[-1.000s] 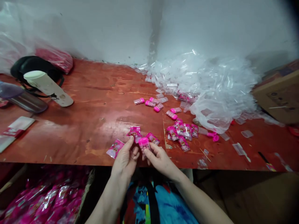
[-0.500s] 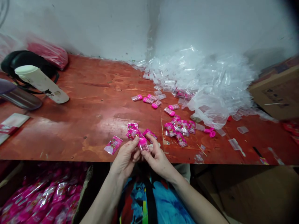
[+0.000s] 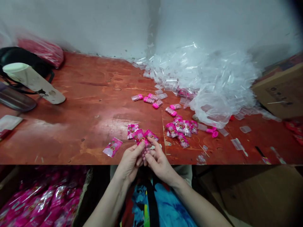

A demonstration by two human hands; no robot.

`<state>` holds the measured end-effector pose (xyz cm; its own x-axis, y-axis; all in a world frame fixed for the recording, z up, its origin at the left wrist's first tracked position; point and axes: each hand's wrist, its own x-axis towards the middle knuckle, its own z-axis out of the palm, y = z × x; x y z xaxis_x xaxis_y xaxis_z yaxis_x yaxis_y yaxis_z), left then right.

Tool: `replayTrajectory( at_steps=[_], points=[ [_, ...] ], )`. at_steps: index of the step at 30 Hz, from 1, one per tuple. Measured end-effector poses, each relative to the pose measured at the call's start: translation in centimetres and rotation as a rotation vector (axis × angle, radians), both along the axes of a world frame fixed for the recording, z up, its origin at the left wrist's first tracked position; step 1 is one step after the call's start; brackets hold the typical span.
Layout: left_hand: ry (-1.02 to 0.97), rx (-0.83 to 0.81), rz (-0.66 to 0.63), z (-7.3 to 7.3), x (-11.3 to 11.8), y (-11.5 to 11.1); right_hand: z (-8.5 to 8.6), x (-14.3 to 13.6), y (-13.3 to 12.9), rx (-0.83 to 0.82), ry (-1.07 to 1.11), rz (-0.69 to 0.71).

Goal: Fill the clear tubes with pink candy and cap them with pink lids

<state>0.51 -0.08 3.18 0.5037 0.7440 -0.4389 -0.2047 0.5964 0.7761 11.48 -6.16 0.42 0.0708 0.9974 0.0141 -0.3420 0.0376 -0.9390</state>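
Close to the table's front edge, my left hand [image 3: 129, 160] and my right hand [image 3: 160, 160] pinch one small clear container with pink beads [image 3: 145, 152] between them. Its pink end points away from me, partly under my left thumb. Just beyond my fingertips lie pink printed packets [image 3: 139, 135], with another packet [image 3: 151, 135] by my right fingers. A separate flat packet [image 3: 113, 147] rests left of my left hand. Further right is a pile of filled pink packets [image 3: 181, 129], and behind it lie several bead-filled containers with pink caps [image 3: 149, 100].
A heap of clear plastic containers [image 3: 203, 75] covers the back right of the red table [image 3: 78, 126]. A cardboard box [image 3: 281, 91] stands at right. At left are a white bottle [image 3: 34, 83] and a dark bag [image 3: 21, 58]. Pink packets [image 3: 44, 201] fill a box below.
The held container has moved slightly down and more of its beads show between my fingers. The table view has shifted a little left. Both hands keep their grip.
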Motion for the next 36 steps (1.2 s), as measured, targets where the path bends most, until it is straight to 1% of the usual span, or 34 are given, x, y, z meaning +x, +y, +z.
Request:
replayTrajectory(
  at_steps=[2, 3, 6, 8, 11, 14, 16, 18, 20, 21, 22, 23, 24, 25, 26, 27, 28, 29, 30, 31, 32, 34, 36],
  points=[
    [0.014, 0.007, -0.033, -0.1, 0.2, -0.4, 0.1, 0.2, 0.2, -0.028, 0.033, -0.061],
    [0.025, 0.020, -0.046, 0.0, 0.3, -0.6, 0.2, 0.5, 0.4, -0.045, 0.047, -0.061],
    [0.052, 0.078, -0.066, 0.4, 0.3, -0.7, 0.6, 1.5, 0.7, -0.081, 0.053, 0.002],
    [0.048, 0.096, -0.032, 0.6, 0.3, -0.6, 0.6, 2.0, 0.7, -0.064, 0.017, 0.012],
    [0.026, 0.104, 0.018, 0.5, 0.6, -0.4, 0.2, 2.1, 0.5, -0.043, 0.000, 0.004],
    [0.048, 0.133, 0.005, 0.4, 1.4, -0.8, -0.7, 2.0, 0.3, -0.052, -0.008, -0.004],
    [0.071, 0.144, -0.014, 0.3, 1.8, -1.2, -1.0, 2.5, 0.2, -0.036, -0.102, -0.015],
    [0.133, 0.165, -0.047, 0.3, 1.6, -1.4, -0.7, 3.8, -0.1, -0.007, -0.318, -0.088],
    [0.267, 0.246, -0.052, 0.2, 0.4, -1.3, 0.2, 5.8, -0.4, -0.037, -0.666, -0.239],
    [0.361, 0.327, -0.017, 0.1, -0.6, -1.0, 0.7, 6.8, -0.6, -0.086, -0.861, -0.327],
    [0.470, 0.441, 0.045, 0.0, -1.8, -0.6, 1.3, 7.8, -0.8, -0.145, -1.037, -0.408],
    [0.602, 0.578, 0.122, 0.0, -3.1, -0.1, 1.7, 8.5, -1.0, -0.199, -1.168, -0.470],
    [0.763, 0.717, 0.198, 0.0, -4.4, 0.5, 2.1, 8.8, -1.1, -0.227, -1.240, -0.505],
    [0.951, 0.830, 0.243, 0.0, -5.6, 1.2, 2.2, 8.8, -1.1, -0.221, -1.248, -0.507],
    [1.146, 0.905, 0.255, 0.1, -6.7, 1.8, 2.3, 8.4, -1.0, -0.189, -1.205, -0.473],
    [1.322, 0.938, 0.226, 0.2, -7.6, 2.4, 2.2, 7.5, -0.9, -0.141, -1.131, -0.414],
    [1.453, 0.937, 0.169, 0.2, -8.2, 2.9, 1.9, 6.4, -0.6, -0.090, -1.049, -0.332],
    [1.528, 0.918, 0.116, 0.2, -8.7, 3.3, 1.6, 5.0, -0.3, -0.043, -0.976, -0.241],
    [1.545, 0.901, 0.083, 0.2, -8.9, 3.6, 1.3, 3.6, 0.2, -0.003, -0.916, -0.153],
    [1.515, 0.892, 0.079, 0.1, -8.9, 3.9, 0.9, 2.1, 0.6, 0.027, -0.867, -0.076],
    [1.442, 0.874, 0.111, -0.1, -8.8, 4.1, 0.6, 0.7, 1.2, 0.048, -0.820, -0.015],
    [1.176, 0.783, 0.242, -0.4, -8.1, 4.1, 0.1, -1.7, 2.5, 0.059, -0.682, 0.057],
    [0.806, 0.615, 0.361, -0.3, -7.1, 3.6, -0.1, -3.1, 3.8, 0.040, -0.475, 0.048]
  ],
)
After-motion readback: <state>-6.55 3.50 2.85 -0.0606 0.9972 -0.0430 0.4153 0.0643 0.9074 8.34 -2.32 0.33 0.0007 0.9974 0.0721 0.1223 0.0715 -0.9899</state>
